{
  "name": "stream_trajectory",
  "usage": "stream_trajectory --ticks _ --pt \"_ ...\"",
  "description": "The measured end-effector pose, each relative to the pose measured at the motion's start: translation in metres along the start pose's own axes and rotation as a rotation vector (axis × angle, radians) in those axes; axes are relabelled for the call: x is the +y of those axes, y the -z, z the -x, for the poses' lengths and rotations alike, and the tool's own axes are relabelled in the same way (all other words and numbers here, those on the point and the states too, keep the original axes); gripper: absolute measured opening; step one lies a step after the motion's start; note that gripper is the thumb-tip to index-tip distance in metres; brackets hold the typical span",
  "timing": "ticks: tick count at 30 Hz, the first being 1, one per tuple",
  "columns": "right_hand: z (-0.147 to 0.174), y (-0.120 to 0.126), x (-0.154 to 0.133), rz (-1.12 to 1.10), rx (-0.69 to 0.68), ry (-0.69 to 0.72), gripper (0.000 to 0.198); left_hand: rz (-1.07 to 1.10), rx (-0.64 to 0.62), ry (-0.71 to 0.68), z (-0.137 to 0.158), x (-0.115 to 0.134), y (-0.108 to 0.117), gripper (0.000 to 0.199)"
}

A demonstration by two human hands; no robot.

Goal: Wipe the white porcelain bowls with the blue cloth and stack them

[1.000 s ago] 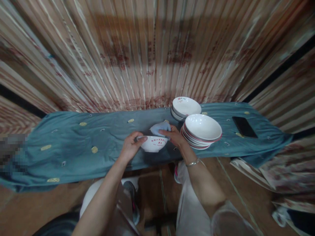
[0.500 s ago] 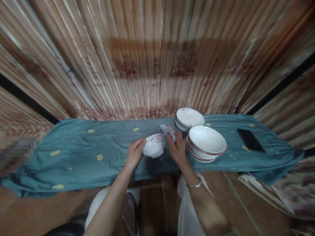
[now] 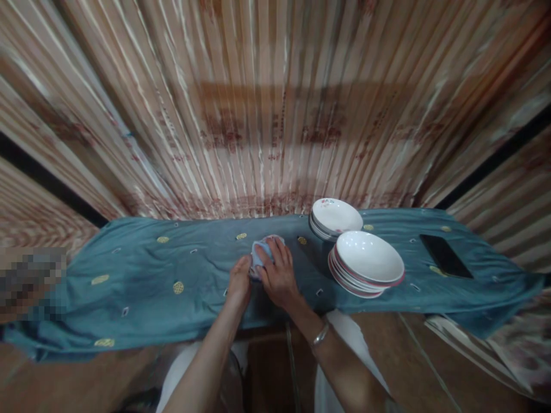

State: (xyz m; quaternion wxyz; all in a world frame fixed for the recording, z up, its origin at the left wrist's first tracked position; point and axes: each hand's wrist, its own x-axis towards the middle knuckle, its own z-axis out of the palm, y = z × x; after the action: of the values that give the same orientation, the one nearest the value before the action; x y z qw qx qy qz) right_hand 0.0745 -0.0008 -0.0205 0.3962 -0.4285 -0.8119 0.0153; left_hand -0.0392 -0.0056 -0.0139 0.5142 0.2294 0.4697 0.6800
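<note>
My left hand (image 3: 239, 277) grips the left side of a small white bowl (image 3: 253, 274), thumb at the rim. A pale blue cloth (image 3: 260, 252) is pressed against the bowl under the fingers of my right hand (image 3: 279, 273), which wears a silver bracelet at the wrist. Both hands and the cloth hide most of the bowl. To the right of my hands stands a stack of white bowls with red rims (image 3: 369, 258). Behind it is a second stack of shallow white dishes (image 3: 337, 215) with a floral pattern.
A teal cloth with yellow motifs (image 3: 142, 310) covers the long narrow table. A black phone (image 3: 446, 256) lies at the right end. Striped curtains (image 3: 275, 115) hang close behind the table, and dark poles (image 3: 51, 178) slant at both sides.
My right hand has moved left with the cloth, from beside the bowl onto it. The bowl's lettered side was showing before and is now covered. The camera view has shifted slightly.
</note>
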Motion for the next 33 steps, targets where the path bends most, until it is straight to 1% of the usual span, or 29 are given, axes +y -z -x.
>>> stream_trajectory --ticks 2,7,9,11,14,16,18,20,23,26,29,31,33 --pt "-0.008 -0.004 0.008 -0.075 0.014 -0.076 0.046 0.013 -0.005 0.001 0.001 -0.001 -0.001 0.028" --pt "-0.023 -0.011 0.030 -0.343 0.060 -0.306 0.046 0.065 0.011 0.024 0.007 -0.001 -0.004 0.034" --pt "-0.024 -0.013 0.032 -0.369 0.073 -0.342 0.046 0.066 0.015 0.033 0.009 -0.002 -0.004 0.036" --pt "-0.019 -0.012 0.026 -0.300 0.069 -0.290 0.046 0.064 0.013 0.033 0.011 -0.002 -0.003 0.037" --pt "-0.008 -0.008 0.006 -0.116 0.012 -0.107 0.047 0.057 0.004 0.040 0.014 -0.001 -0.002 0.037" --pt "-0.001 -0.005 -0.006 -0.031 -0.014 -0.009 0.046 0.050 -0.014 0.036 0.016 0.000 -0.002 0.035" --pt "0.003 -0.002 -0.012 -0.004 -0.028 0.037 0.045 0.052 -0.034 0.017 0.018 0.001 -0.001 0.032" --pt "0.001 0.001 -0.010 -0.029 -0.037 0.022 0.045 0.060 -0.037 0.008 0.018 0.001 -0.001 0.026" --pt "-0.007 0.003 0.005 -0.163 -0.026 -0.110 0.046 0.085 0.002 0.020 0.016 -0.002 0.000 0.024" --pt "-0.014 -0.003 0.025 -0.441 0.002 -0.296 0.046 0.107 0.057 0.007 0.015 -0.006 0.003 0.031" --pt "-0.016 -0.020 0.039 -0.745 0.035 -0.518 0.047 0.108 0.086 0.008 0.015 -0.007 0.007 0.042" --pt "-0.014 -0.035 0.044 -0.898 0.067 -0.670 0.050 0.109 0.106 0.027 0.015 -0.006 0.011 0.045" --pt "-0.010 -0.048 0.046 -1.012 0.106 -0.791 0.052 0.117 0.123 0.046 0.015 -0.006 0.015 0.045"
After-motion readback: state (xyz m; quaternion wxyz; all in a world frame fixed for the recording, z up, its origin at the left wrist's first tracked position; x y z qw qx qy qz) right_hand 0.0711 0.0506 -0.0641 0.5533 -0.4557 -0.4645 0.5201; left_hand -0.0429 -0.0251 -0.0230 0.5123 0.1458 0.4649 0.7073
